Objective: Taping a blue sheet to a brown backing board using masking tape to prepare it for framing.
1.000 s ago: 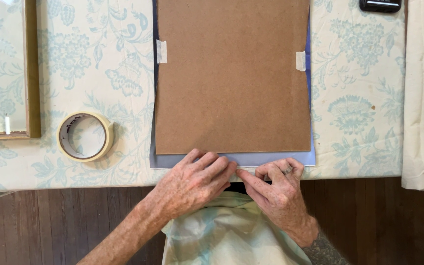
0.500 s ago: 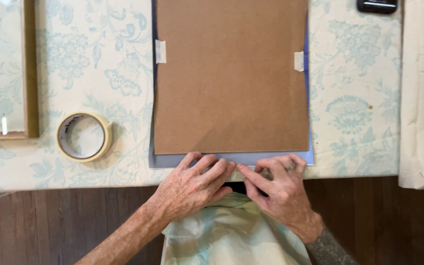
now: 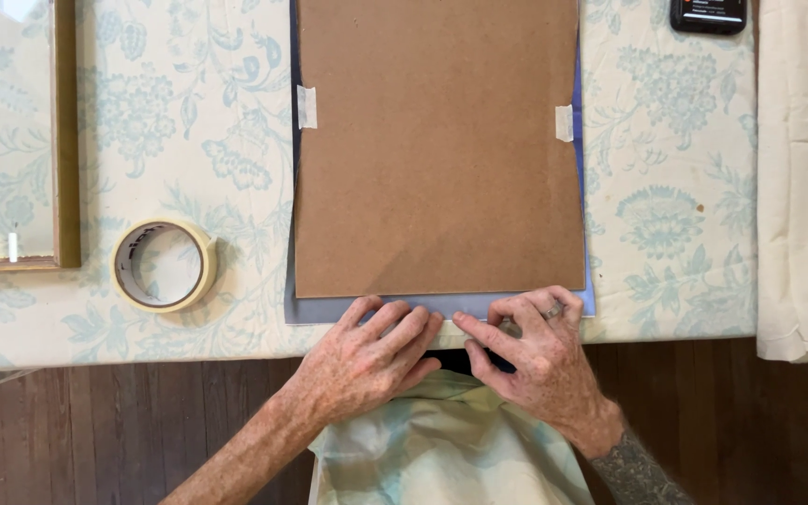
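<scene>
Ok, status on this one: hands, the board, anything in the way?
Left hand and right hand flat on blue sheet below brown board. Board taped both sides. Tape roll off left, apart.

Brown board (image 3: pixel 437 150), blue-floral tablecloth (image 3: pixel 685 215)

board (image 3: pixel 437 150) on sheet (image 3: pixel 348 308), tape roll (image 3: pixel 164 265) left

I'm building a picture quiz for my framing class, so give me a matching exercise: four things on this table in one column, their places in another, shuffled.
Things:
1. roll of tape
2. brown backing board
3. dark phone
4. wooden frame

Places:
A. top right corner of the view
B. far left edge
C. centre, taped on both sides over a blue sheet
D. on the floral cloth, left of the board

Pairs: 1-D, 2-C, 3-A, 4-B
</scene>
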